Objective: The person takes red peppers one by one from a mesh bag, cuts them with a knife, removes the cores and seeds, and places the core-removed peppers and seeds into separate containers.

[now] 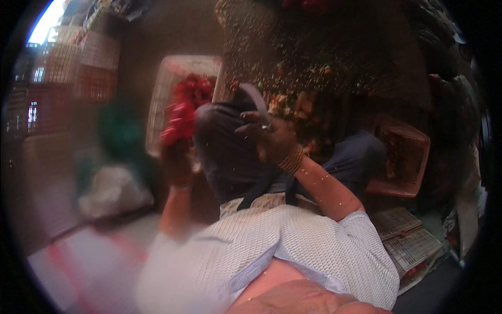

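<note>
My right hand (pixel 274 138), in a brown, dirty-looking glove, is above my lap with its fingers curled round a knife with a curved pale blade (pixel 254 98). The blade points up and away from me. At the left, my left hand (pixel 177 165) is smeared by motion, and its fingers cannot be made out. It is at the near end of a pale plastic crate (pixel 154 112). Shiny red peppers (pixel 180 115) lie in that crate, the nearest ones close to my left hand. Whether the hand touches or holds one is hidden by the blur.
Pale seeds and scraps (pixel 293 104) litter the dark ground beyond my knees. A reddish crate (pixel 402 157) stands at the right. Stacked crates (pixel 97 65) rise at the far left. A white bundle (pixel 115 191) and green netting (pixel 123 125) lie left of me.
</note>
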